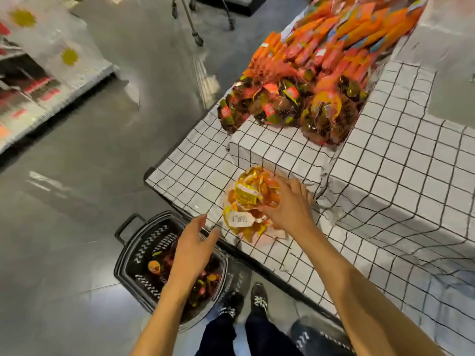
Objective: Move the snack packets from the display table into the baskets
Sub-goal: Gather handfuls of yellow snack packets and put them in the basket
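We're gripping yellow-orange crinkly snack packet (245, 201) with right hand (289, 205) on white grid-cloth worktop (385, 176); left hand (194, 246) hovering wide-open above black plastic basket (133, 250).

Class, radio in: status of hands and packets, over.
Right hand grips yellow packet bundle on table. Left hand open over basket. Nothing between bundle and basket.

Upper packets (334, 34) blurred; 2nd basket (303, 339) cut by btm edge

Forearms (359, 291) are bare, dark navy trousers (218, 337) down below, and black sneakers (259, 298) with white lacing on top.
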